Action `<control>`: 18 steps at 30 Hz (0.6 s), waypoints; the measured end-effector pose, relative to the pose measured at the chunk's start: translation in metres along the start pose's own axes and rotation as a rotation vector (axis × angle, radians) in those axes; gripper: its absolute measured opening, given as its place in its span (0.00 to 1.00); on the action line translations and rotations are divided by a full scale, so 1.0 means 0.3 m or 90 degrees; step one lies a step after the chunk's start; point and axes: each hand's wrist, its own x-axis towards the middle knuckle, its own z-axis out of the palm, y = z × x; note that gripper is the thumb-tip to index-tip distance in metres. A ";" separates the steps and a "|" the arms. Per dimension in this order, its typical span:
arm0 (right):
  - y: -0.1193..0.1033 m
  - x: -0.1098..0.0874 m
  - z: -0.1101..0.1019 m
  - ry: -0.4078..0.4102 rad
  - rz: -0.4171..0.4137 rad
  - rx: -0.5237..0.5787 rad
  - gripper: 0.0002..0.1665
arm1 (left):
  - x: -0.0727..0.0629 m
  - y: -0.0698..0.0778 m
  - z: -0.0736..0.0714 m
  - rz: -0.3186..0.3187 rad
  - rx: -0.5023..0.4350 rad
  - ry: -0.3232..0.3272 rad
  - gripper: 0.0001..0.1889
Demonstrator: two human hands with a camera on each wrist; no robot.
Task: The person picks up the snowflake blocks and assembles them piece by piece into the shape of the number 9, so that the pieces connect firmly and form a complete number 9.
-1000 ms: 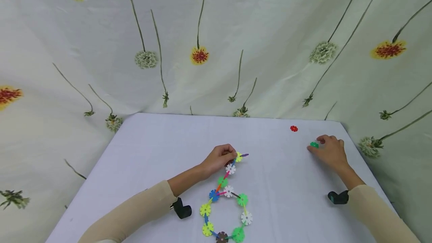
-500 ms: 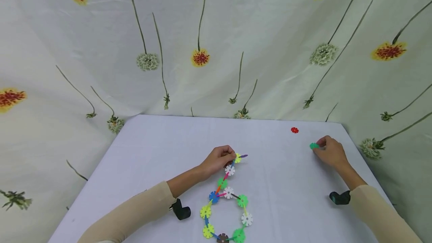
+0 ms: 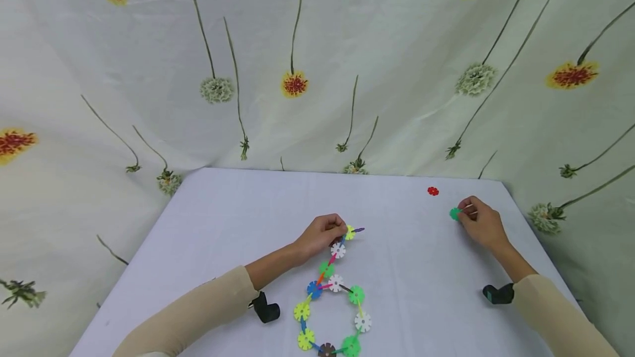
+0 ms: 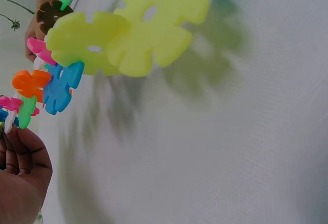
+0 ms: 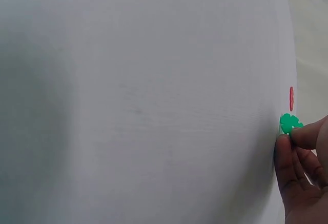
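Observation:
My left hand (image 3: 319, 234) pinches the upper end of a chain of interlocking plastic snowflake discs, next to a yellow disc (image 3: 350, 232) with a purple disc (image 3: 359, 230) sticking out edge-on. Below the fingers the chain runs down through a white disc (image 3: 338, 250) to a blue disc (image 3: 315, 290), where it joins a closed ring of several colours. In the left wrist view, large yellow discs (image 4: 159, 24) stand close to the camera. Over at the right, my right hand (image 3: 483, 222) holds a loose green snowflake disc (image 5: 289, 123) between thumb and fingertips.
A single red disc (image 3: 433, 191) lies near the table's back edge, beyond the right hand. The white tabletop (image 3: 248, 197) meets a flower-printed cloth (image 3: 397, 70) behind it. Black wrist cameras (image 3: 266, 308) sit at both sleeves.
The right thumb and fingers have closed on the green disc, and it has shifted slightly left and tilted up. The left hand and chain stay in place.

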 end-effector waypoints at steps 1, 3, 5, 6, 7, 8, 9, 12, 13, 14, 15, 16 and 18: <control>-0.002 -0.001 0.001 -0.001 0.002 0.002 0.11 | -0.001 -0.001 0.000 -0.001 0.000 -0.001 0.10; -0.005 -0.002 0.004 0.001 0.008 0.005 0.11 | -0.003 -0.002 0.000 0.000 -0.002 -0.002 0.10; -0.008 -0.003 0.006 0.006 0.011 0.012 0.11 | -0.003 0.000 0.000 0.005 -0.001 -0.002 0.10; -0.010 -0.003 0.009 0.006 0.015 0.019 0.11 | -0.003 0.001 0.000 0.006 0.000 -0.002 0.10; -0.013 -0.004 0.011 0.007 0.018 0.026 0.11 | -0.003 0.001 0.000 0.007 0.001 -0.002 0.10; -0.016 -0.004 0.015 0.006 0.020 0.033 0.11 | -0.003 0.002 0.000 0.008 0.002 -0.003 0.10; -0.019 -0.005 0.019 0.004 0.023 0.040 0.12 | -0.003 0.001 0.000 0.008 0.002 -0.003 0.11; -0.037 -0.011 0.030 -0.006 0.029 0.067 0.12 | -0.003 0.001 0.001 0.006 0.003 -0.003 0.11; -0.044 -0.013 0.033 -0.010 0.030 0.075 0.12 | -0.003 0.000 0.001 0.006 0.003 -0.002 0.12; -0.053 -0.015 0.037 -0.015 0.032 0.083 0.12 | -0.003 -0.001 0.001 0.006 0.003 -0.002 0.12; -0.061 -0.017 0.040 -0.019 0.033 0.092 0.13 | -0.002 -0.003 0.001 0.006 0.003 -0.002 0.12; -0.071 -0.020 0.043 -0.024 0.034 0.101 0.13 | -0.002 -0.004 0.001 0.005 0.002 -0.002 0.12; -0.095 -0.028 0.048 -0.036 0.036 0.116 0.13 | 0.001 -0.007 0.002 0.003 0.003 -0.002 0.12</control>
